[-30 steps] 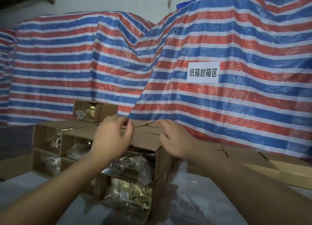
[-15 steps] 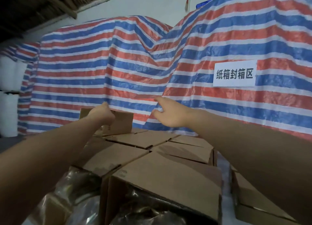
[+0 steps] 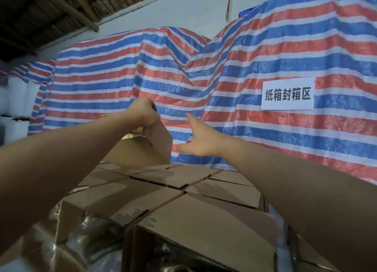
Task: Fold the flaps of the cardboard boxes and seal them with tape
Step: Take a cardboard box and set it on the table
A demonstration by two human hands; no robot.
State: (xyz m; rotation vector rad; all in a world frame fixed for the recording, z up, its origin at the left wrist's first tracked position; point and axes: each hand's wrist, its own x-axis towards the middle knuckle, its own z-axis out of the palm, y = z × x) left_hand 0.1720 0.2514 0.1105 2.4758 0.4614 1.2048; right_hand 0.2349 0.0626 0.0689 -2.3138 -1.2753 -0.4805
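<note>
L hand (image 3: 143,113) fingers curled, gripping raised flap (image 3: 161,141) of far cardboard box (image 3: 134,153) behind closer boxes (image 3: 183,190). R hand (image 3: 201,140) fingers spread wide, holding nothing, near flap, before striped tarp (image 3: 265,57).

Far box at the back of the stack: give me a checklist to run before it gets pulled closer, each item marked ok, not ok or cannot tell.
1. Left hand has a grip on the far box: ok, fingers curled over its upper edge.
2. Right hand supports the box: not ok, it is open and apart from the box, beside it.
3. Far box flaps folded shut: cannot tell, the top is hidden behind the hand.
4. Landing spot on the closed boxes in front is flat: ok.
5. Tape within reach: cannot tell, none in view.
6. Box clear of the striped tarp behind: cannot tell.
</note>
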